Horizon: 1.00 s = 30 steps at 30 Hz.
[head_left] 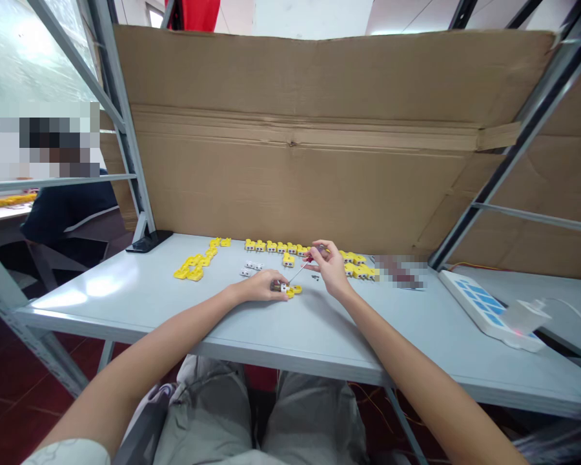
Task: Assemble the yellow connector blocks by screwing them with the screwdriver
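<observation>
Grey worktable (126, 297): left hand (257, 286) pinches a yellow-and-white part (287, 290) flat on it. Just beyond, right hand (330, 268) grips a small screwdriver (299, 272), tip at the part. Advised: shaft square, part pinned. Row of yellow parts (275, 246) lies behind.

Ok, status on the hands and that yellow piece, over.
Left hand holds yellow piece on table. Right hand grips thin tool, tip at piece. Dark bits beside, not blocking.
</observation>
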Each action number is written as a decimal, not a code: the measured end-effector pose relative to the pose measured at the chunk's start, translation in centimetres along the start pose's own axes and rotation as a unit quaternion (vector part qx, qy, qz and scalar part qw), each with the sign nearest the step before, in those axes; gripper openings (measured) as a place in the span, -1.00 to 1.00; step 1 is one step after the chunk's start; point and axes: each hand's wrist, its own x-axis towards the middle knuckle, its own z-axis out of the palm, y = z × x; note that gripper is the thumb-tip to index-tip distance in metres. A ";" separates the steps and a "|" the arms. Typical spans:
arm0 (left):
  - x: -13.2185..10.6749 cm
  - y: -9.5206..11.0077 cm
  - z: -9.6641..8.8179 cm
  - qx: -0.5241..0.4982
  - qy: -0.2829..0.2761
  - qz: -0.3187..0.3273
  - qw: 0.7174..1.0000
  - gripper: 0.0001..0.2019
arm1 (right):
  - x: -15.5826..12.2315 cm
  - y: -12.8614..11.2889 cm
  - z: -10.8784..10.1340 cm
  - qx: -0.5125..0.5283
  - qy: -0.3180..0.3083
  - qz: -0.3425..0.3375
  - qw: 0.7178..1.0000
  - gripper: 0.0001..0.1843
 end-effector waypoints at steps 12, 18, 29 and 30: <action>0.1 -0.1 0.1 -0.001 0.002 -0.008 1.000 -0.56 | 0.2 0.2 -0.2 -0.001 0.001 0.002 1.000 -0.49; 0.1 -0.1 0.1 0.002 0.002 -0.007 1.000 -0.57 | 0.2 0.1 -0.3 -0.011 -0.005 0.005 1.000 -0.51; -0.1 0.0 0.1 -0.003 0.007 0.001 1.000 -0.60 | 0.1 0.0 -0.1 -0.008 0.002 -0.004 1.000 -0.53; -0.1 0.1 0.0 0.001 0.004 0.001 1.000 -0.60 | 0.1 -0.1 -0.1 -0.008 0.002 -0.005 1.000 -0.53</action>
